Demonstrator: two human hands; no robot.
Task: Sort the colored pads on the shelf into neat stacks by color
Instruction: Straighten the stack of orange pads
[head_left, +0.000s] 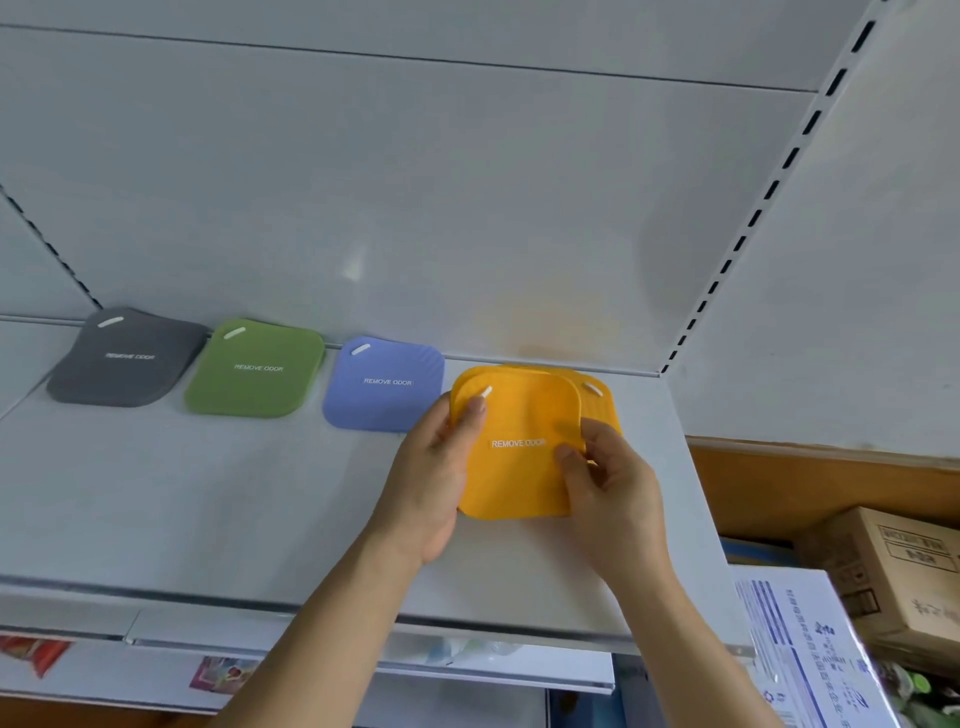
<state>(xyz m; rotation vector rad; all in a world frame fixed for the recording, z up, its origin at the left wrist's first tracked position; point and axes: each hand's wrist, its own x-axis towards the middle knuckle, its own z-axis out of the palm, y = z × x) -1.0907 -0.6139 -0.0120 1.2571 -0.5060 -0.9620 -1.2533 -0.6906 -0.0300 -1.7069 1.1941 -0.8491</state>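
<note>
Head view. Shelf (208, 509), white, bearing four pad groups in a row: grey pad (127, 358), green pad (254, 369), blue pad (384, 384), each lying flat and apart. Top yellow pad (519, 467), gripped at both side edges: left hand (431, 478) thumb on top, right hand (608, 488) pinching. Lower yellow pad (597, 400) lay beneath it, offset toward the back right. Risk: released askew, the soft pad would likely settle misaligned, leaving the yellow stack untidy.
</note>
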